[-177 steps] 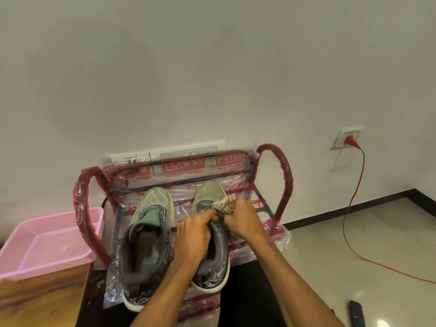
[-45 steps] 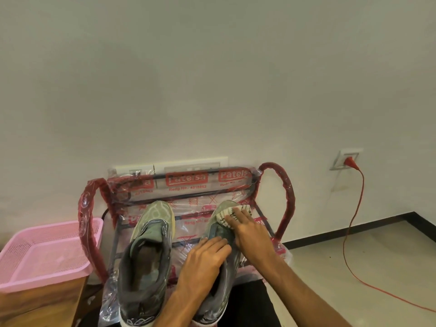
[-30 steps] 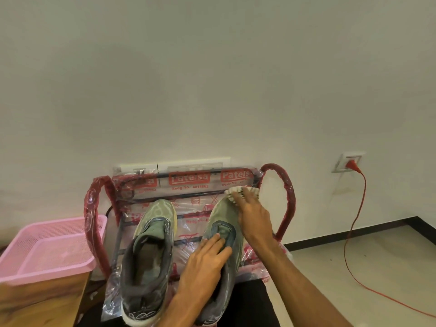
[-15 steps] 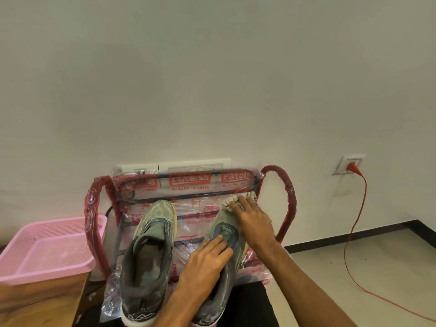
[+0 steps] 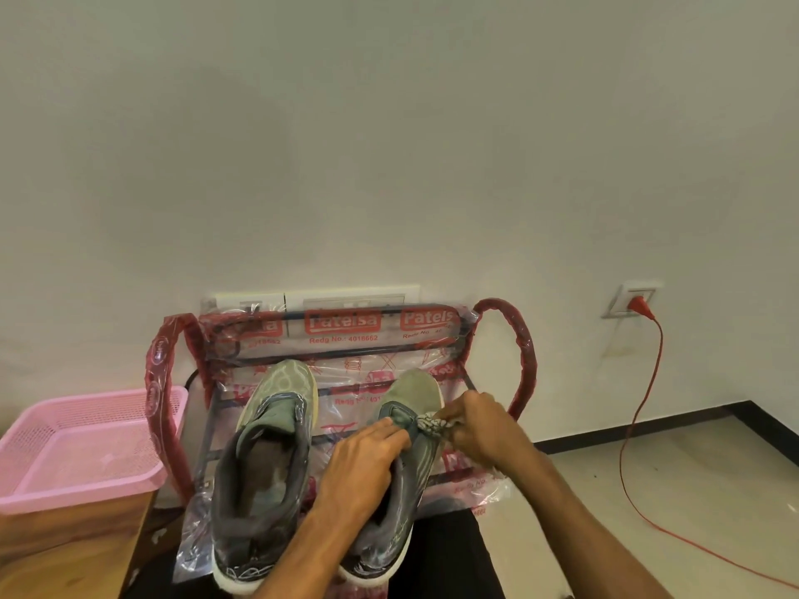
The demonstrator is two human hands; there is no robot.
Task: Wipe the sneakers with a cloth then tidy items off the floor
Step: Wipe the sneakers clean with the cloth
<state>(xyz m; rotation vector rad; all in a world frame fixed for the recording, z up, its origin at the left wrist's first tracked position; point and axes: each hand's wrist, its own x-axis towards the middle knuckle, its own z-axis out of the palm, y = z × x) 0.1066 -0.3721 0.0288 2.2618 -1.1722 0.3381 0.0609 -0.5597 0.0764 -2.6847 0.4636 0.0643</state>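
While the right hand is pinching a bunched cloth against the outer side of one sneaker, the left hand is lying over that shoe's opening. Its fingers are extended and pressing on the tongue, not gripping.

Judgement: short strokes along the side panel toward the toe should be working best, with the brace firm so the shoe is not sliding on slick plastic.

The second sneaker is sitting just left of the left hand, untouched. Both are resting on a plastic-wrapped red rack against a pale wall. A pink basket is sitting on a wooden top far left of the hands. To their right, a red cord is trailing from a socket across the floor.
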